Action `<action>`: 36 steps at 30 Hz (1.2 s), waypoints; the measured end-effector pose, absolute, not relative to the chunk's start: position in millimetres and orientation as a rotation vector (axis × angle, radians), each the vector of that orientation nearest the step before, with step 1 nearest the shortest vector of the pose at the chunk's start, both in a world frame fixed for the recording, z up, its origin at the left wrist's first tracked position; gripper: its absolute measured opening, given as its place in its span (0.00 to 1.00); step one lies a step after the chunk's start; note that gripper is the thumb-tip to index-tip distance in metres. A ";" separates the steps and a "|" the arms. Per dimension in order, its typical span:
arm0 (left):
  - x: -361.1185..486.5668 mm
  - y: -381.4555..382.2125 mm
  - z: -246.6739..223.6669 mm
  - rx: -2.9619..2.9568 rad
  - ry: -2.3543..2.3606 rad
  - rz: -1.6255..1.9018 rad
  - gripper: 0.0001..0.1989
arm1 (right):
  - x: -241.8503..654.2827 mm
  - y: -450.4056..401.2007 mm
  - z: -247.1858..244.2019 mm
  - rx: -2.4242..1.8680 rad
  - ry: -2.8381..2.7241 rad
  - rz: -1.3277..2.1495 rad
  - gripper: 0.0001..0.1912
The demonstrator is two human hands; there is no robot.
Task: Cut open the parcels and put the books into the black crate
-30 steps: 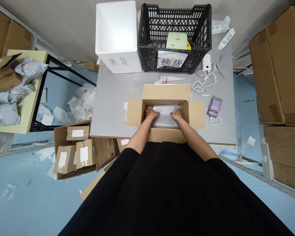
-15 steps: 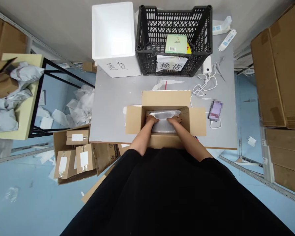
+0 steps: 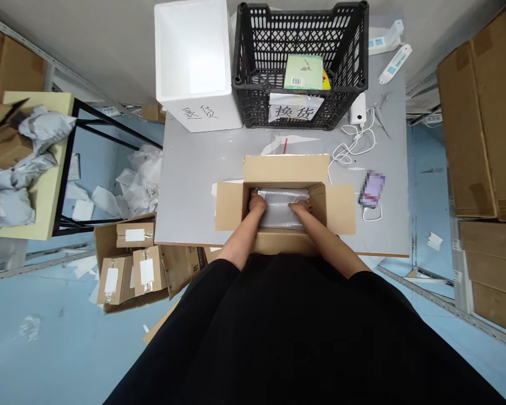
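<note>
While both hands are pressing down on it, a bubble-wrap packet (image 3: pixel 283 211) is lying inside an open cardboard box (image 3: pixel 285 171), spanning most of the box's width. The left hand (image 3: pixel 257 202) is bearing on the packet's left end and the right hand (image 3: pixel 300 207) on its right end, and the two are staying apart with a strip of wrap showing between them. Neither looks clamped, as they seem to be pushing down rather than lifting, but the fingers are partly out of sight, so whether they are closing on the wrap cannot be told. Whatever the wrap is enclosing is hidden, and the box's near wall is blocking the packet's lower part.

The flaps are lying folded outward, apparently keeping the opening free for both arms. The box is sitting near the front edge of a grey table (image 3: pixel 185 185), within easy reach of the person's body, whose black sleeves (image 3: pixel 290 332) are filling the bottom of the view.

Beyond the box, a white cable (image 3: pixel 354 147) is trailing from a power bank (image 3: pixel 357 108), and a phone (image 3: pixel 371 189) is lying to the right, its screen pixelated. Farther back, a black plastic crate (image 3: pixel 244 95) is holding a green booklet (image 3: pixel 304 72), and its paper sign (image 3: pixel 295 108) is marking it for exchanges. Beside it, a white foam box (image 3: pixel 202 112) is bearing handwriting that seems to mark returns.
</note>
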State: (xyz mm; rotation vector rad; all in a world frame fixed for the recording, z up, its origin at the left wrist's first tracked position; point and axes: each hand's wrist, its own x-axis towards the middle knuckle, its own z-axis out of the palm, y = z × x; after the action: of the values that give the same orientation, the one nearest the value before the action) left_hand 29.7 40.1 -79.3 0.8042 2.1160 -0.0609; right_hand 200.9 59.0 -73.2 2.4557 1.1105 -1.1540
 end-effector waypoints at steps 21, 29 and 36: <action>9.5 -4.7 46.4 1.250 2.091 0.442 0.45 | 226.0 54.0 3.4 2.643 1.761 -1.542 0.30; -31.1 -37.8 70.0 1.380 1.730 0.746 0.33 | 248.2 30.8 55.9 2.257 1.771 -2.515 0.28; -43.7 -29.8 89.2 1.396 1.736 0.856 0.14 | 250.2 35.2 78.9 2.096 1.816 -2.630 0.28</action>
State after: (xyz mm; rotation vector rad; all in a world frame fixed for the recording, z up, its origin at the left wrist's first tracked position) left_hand -43.7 -29.8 89.2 1.3963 1.7363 0.8564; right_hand 250.2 35.2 78.9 2.0960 1.8159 -2.6304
